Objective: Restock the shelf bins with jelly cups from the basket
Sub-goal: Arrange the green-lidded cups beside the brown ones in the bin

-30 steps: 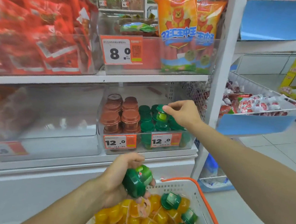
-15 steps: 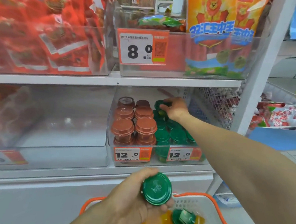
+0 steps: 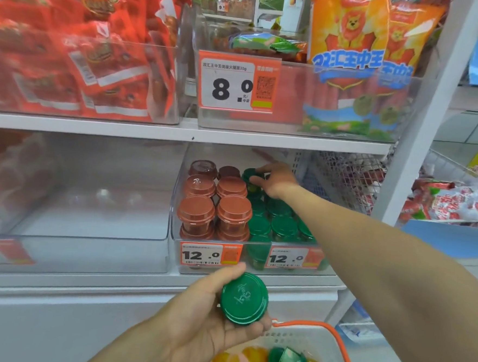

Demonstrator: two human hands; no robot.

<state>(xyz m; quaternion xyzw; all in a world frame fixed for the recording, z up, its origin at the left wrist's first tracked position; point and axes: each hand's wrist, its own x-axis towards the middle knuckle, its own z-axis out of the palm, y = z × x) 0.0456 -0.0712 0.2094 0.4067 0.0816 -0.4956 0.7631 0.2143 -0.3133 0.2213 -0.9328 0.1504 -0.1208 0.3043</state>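
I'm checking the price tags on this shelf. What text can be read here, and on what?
"8.0": upper price tag, on the clear bin front.
"双汇王中王": orange sausage bag.
"12.0": left lower tag, below the brown cups.
"12.0": right lower tag, below the green cups.
Green lid embossing and small print: unreadable.

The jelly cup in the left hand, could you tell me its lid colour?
Green, seen in the head view: jelly cup.

upper price tag (image 3: 238,82) "8.0", lower tags (image 3: 209,254) "12.0"
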